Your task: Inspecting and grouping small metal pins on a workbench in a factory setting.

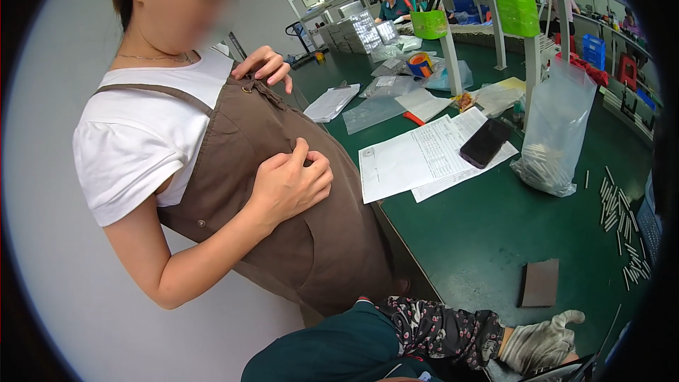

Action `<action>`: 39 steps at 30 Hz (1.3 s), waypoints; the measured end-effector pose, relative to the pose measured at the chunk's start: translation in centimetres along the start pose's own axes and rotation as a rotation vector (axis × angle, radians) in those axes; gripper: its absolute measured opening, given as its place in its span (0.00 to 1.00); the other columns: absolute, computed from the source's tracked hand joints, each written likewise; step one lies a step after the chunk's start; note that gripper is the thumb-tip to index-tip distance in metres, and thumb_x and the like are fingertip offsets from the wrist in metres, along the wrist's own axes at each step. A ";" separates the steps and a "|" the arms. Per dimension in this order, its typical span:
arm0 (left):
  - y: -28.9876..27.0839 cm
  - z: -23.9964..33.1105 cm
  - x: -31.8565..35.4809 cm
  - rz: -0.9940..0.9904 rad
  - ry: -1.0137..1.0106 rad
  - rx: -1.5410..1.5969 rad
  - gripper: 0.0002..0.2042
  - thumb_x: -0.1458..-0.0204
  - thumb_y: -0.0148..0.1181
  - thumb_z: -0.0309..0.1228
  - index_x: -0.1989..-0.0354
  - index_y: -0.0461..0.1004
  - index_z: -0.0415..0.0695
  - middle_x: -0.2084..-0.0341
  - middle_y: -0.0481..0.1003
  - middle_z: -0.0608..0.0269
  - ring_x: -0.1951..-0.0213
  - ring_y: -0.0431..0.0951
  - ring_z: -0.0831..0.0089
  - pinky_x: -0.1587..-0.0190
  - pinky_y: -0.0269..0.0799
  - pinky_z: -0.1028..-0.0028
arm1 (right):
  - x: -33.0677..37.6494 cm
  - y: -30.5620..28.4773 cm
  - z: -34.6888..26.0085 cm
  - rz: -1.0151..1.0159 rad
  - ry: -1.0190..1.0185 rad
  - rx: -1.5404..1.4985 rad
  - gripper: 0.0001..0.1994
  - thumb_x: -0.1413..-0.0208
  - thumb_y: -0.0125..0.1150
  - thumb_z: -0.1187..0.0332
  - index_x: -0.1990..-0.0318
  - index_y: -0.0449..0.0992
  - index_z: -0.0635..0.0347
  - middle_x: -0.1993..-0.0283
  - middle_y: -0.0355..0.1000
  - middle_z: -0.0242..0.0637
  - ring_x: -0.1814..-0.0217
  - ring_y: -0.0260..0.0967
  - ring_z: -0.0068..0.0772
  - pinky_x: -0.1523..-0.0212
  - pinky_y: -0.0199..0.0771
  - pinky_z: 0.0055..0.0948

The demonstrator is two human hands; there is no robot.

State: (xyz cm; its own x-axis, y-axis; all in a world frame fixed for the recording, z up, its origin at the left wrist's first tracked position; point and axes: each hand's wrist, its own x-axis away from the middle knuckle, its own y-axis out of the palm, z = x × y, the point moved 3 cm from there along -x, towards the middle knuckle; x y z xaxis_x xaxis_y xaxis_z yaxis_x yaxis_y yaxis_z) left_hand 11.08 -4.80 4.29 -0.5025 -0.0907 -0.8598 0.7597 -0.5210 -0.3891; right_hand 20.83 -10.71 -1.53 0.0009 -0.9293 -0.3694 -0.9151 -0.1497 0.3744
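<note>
My left hand (541,343), in a greyish-white work glove below a dark flowered sleeve cover (449,329), is low over the green table at the lower right. One digit stretches out to the right, apart from the others; the lower fingers are partly cut off behind dark edges. Nothing shows in its grasp. Just beyond it lies a brown rectangular block (539,284). Many short metal pins (617,205) are scattered farther right, and a clear plastic bag (555,131) holding more pins stands behind them. I cannot make out my right hand.
A person in a brown apron (283,163) stands close at my left, both hands at the apron. Papers (403,155) and a black phone (486,143) lie on the green table (453,233). White posts carry green-wrapped holders (518,14). A blue basket (649,216) borders the pins.
</note>
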 end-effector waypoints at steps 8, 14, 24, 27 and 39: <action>-0.9 -0.4 -0.3 0.015 -0.060 0.048 0.05 0.58 0.50 0.31 0.73 0.69 0.47 0.79 0.68 0.66 0.71 0.68 0.67 0.52 0.57 0.65 | 1.7 -0.1 -1.5 0.196 0.385 0.951 0.08 0.46 0.36 0.73 0.65 0.65 0.62 0.66 0.65 0.35 0.62 0.64 0.26 0.65 0.65 0.21; -1.2 0.8 -1.4 0.027 -0.092 0.153 0.04 0.60 0.52 0.31 0.75 0.69 0.47 0.80 0.68 0.66 0.71 0.68 0.67 0.51 0.56 0.66 | 2.1 -1.5 -1.7 -0.194 -0.588 0.994 0.07 0.50 0.42 0.79 0.64 0.66 0.63 0.65 0.67 0.34 0.62 0.65 0.29 0.62 0.65 0.23; -1.3 -0.4 -0.5 -0.085 -0.210 0.263 0.04 0.62 0.53 0.29 0.77 0.67 0.44 0.78 0.67 0.61 0.70 0.67 0.64 0.52 0.56 0.66 | 0.1 3.2 -3.5 0.738 0.351 -0.278 0.16 0.43 0.40 0.64 0.53 0.62 0.67 0.54 0.65 0.41 0.52 0.62 0.35 0.51 0.60 0.31; -0.3 -1.1 0.3 -0.024 -0.258 0.135 0.06 0.64 0.54 0.30 0.78 0.66 0.44 0.79 0.67 0.62 0.70 0.68 0.66 0.51 0.55 0.65 | 0.6 2.0 -3.3 0.723 0.370 -0.099 0.22 0.43 0.40 0.57 0.51 0.61 0.68 0.52 0.63 0.43 0.50 0.60 0.36 0.48 0.57 0.35; 0.1 -0.8 0.5 -0.037 -0.130 -0.040 0.04 0.59 0.50 0.30 0.81 0.65 0.47 0.78 0.66 0.66 0.71 0.69 0.69 0.47 0.55 0.64 | 0.7 -1.3 -1.1 0.464 0.317 -0.326 0.22 0.44 0.40 0.55 0.50 0.61 0.65 0.49 0.62 0.41 0.47 0.58 0.34 0.45 0.55 0.34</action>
State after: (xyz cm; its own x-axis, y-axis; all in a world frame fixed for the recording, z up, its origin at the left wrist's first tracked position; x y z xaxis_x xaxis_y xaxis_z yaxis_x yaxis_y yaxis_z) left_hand 11.22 -4.20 3.61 -0.5776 -0.1824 -0.7956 0.7541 -0.4924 -0.4346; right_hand 22.45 -11.53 -1.29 -0.2010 -0.9691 0.1430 -0.6793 0.2431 0.6924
